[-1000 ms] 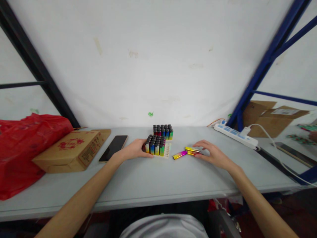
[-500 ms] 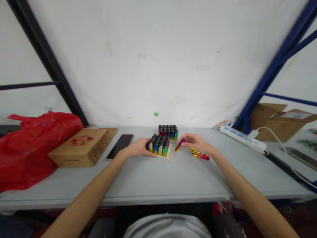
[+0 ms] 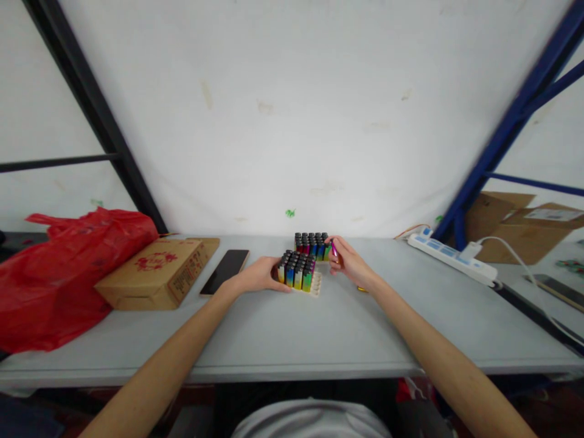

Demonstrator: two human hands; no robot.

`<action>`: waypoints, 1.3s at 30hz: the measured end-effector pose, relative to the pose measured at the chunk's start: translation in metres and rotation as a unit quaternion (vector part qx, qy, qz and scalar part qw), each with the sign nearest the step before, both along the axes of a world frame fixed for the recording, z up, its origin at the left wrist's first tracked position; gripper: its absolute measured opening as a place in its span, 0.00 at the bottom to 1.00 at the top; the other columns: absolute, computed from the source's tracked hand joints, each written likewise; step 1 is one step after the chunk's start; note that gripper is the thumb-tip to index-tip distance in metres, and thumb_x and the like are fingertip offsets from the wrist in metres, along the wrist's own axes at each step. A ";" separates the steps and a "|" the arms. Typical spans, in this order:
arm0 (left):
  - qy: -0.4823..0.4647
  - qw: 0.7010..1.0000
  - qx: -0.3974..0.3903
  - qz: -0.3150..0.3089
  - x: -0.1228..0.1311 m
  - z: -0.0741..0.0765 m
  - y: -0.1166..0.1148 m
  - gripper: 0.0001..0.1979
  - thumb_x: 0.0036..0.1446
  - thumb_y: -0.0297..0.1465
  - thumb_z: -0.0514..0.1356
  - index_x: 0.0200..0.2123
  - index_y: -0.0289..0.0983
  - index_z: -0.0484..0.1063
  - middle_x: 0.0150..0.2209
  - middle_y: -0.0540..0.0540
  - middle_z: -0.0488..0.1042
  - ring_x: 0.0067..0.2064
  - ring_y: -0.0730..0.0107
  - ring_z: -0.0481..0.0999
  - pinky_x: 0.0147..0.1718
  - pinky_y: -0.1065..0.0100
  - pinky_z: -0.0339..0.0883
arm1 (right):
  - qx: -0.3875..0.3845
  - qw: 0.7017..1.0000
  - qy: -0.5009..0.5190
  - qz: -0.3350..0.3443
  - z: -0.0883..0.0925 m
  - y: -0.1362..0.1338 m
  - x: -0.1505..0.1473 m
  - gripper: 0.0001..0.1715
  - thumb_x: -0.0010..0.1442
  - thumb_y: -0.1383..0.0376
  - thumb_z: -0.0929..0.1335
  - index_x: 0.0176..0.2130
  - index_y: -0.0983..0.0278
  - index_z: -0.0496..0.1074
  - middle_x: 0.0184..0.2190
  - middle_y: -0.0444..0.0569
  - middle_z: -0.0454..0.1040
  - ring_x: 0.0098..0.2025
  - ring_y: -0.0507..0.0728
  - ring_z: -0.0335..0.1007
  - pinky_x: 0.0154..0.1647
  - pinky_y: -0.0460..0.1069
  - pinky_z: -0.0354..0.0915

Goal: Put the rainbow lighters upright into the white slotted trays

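Observation:
Upright lighters [image 3: 295, 274] with black tops and shiny multicoloured bodies stand packed in a white tray [image 3: 316, 285]. The tray's right-hand slots hold no lighters. My left hand [image 3: 259, 275] is closed round the left side of this block, thumb at the front. Just right of the tray, my right hand [image 3: 350, 261] grips a single purple-pink lighter [image 3: 334, 248], held upright in the fingers. A second block of lighters [image 3: 311, 244] stands behind the first, its right end partly covered by my right hand. One yellow lighter end [image 3: 362, 289] shows beneath my right wrist; the rest is hidden.
On the left lie a dark phone [image 3: 225, 272], a brown cardboard box [image 3: 150, 274] and a red plastic bag [image 3: 77, 274]. A white power strip [image 3: 449, 258] with a plugged-in cable runs along the right. An open carton [image 3: 515, 228] stands beyond the blue frame [image 3: 502, 134].
My right hand has lifted its lighter slightly and turned it from slanted to upright. My right forearm now covers most of the loose lighters. The left hand keeps its hold.

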State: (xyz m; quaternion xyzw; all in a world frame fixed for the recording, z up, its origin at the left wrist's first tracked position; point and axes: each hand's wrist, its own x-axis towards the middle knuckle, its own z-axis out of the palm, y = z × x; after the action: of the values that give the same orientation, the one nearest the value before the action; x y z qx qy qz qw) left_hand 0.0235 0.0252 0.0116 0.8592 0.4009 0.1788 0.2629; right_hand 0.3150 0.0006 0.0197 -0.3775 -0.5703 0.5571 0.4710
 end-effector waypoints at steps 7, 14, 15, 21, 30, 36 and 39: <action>-0.003 1.000 -0.004 -0.005 0.000 0.001 0.000 0.31 0.41 0.52 0.73 0.43 0.36 0.77 0.34 0.48 0.80 0.33 0.62 0.76 0.29 0.68 0.65 | 0.067 0.976 -0.190 -0.085 -0.018 -0.012 -0.013 0.33 0.64 0.36 0.59 0.31 0.61 0.65 0.19 0.37 0.52 0.21 0.50 0.48 0.20 0.46 0.46; 0.001 1.000 0.007 -0.003 0.000 0.000 0.000 0.31 0.41 0.52 0.72 0.42 0.37 0.76 0.34 0.48 0.79 0.34 0.62 0.75 0.30 0.68 0.65 | 0.178 0.922 -0.281 -0.198 -0.024 -0.015 -0.017 0.32 0.62 0.42 0.62 0.20 0.60 0.53 0.18 0.40 0.50 0.23 0.50 0.47 0.25 0.48 0.43; 0.000 1.000 0.008 -0.002 0.000 0.000 0.000 0.31 0.41 0.52 0.73 0.42 0.36 0.76 0.34 0.48 0.79 0.34 0.62 0.75 0.29 0.68 0.65 | 0.180 0.920 -0.283 -0.203 -0.024 -0.014 -0.017 0.30 0.62 0.44 0.62 0.20 0.60 0.53 0.18 0.40 0.50 0.23 0.50 0.47 0.25 0.48 0.43; 0.002 1.000 -0.006 -0.001 0.000 -0.001 0.000 0.33 0.41 0.53 0.73 0.44 0.36 0.76 0.35 0.47 0.80 0.34 0.61 0.76 0.30 0.68 0.66 | 0.216 0.911 -0.290 -0.200 -0.022 -0.013 -0.008 0.28 0.65 0.45 0.60 0.22 0.60 0.57 0.19 0.40 0.56 0.24 0.52 0.52 0.26 0.48 0.46; 0.002 1.000 -0.014 0.000 0.000 0.002 -0.002 0.33 0.41 0.52 0.72 0.45 0.36 0.76 0.38 0.47 0.80 0.36 0.60 0.77 0.32 0.67 0.66 | 0.291 0.900 -0.310 -0.099 -0.014 -0.017 0.000 0.26 0.71 0.47 0.58 0.33 0.61 0.67 0.32 0.47 0.71 0.34 0.55 0.66 0.37 0.49 0.62; 0.018 1.000 -0.001 0.000 0.001 0.002 -0.001 0.33 0.42 0.52 0.72 0.45 0.36 0.76 0.38 0.46 0.80 0.37 0.59 0.77 0.33 0.67 0.67 | 0.273 0.878 -0.380 -0.097 -0.019 -0.016 0.000 0.25 0.73 0.49 0.57 0.34 0.62 0.68 0.27 0.45 0.72 0.29 0.54 0.66 0.33 0.48 0.58; 0.015 1.000 -0.012 0.003 0.001 0.002 -0.002 0.34 0.42 0.53 0.72 0.46 0.35 0.75 0.38 0.46 0.80 0.36 0.59 0.77 0.32 0.67 0.67 | 0.282 0.866 -0.407 -0.074 -0.023 -0.012 0.000 0.23 0.74 0.51 0.58 0.35 0.62 0.68 0.29 0.47 0.75 0.31 0.55 0.69 0.35 0.48 0.60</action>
State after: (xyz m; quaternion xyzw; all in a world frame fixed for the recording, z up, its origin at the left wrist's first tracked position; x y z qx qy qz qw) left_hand 0.0243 0.0235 0.0138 0.8571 0.4100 0.1616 0.2668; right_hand 0.3152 -0.0118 -0.0029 -0.4629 -0.8144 0.1336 0.3234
